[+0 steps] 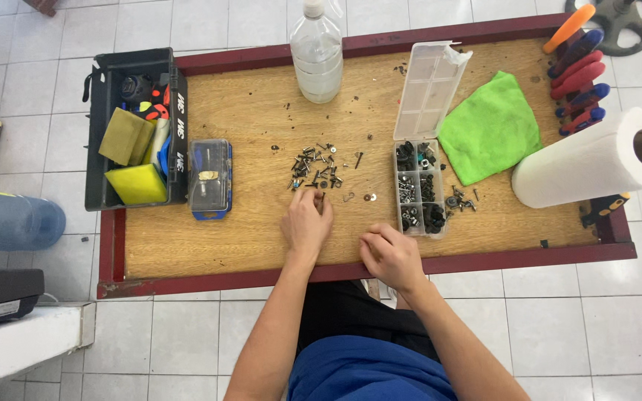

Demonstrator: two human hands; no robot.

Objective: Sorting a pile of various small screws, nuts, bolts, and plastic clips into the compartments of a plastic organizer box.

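Observation:
My left hand (306, 220) reaches forward on the wooden table (247, 230), its fingertips pinching a small dark screw at the near edge of a scattered pile of screws and washers (315, 165). Resting near the table's front edge, my right hand (389, 255) is curled into a loose fist; whether it holds anything is hidden. Just right of it stands a clear compartment box (419, 187) with sorted dark hardware, its lid (430, 87) flipped open toward the back.
A black toolbox (137, 126) with yellow sponges sits at the left, a small clear bit case (210, 178) beside it. A plastic bottle (316, 53) stands at the back. A green cloth (490, 128), screwdrivers (578, 68) and a paper towel roll (596, 157) lie right.

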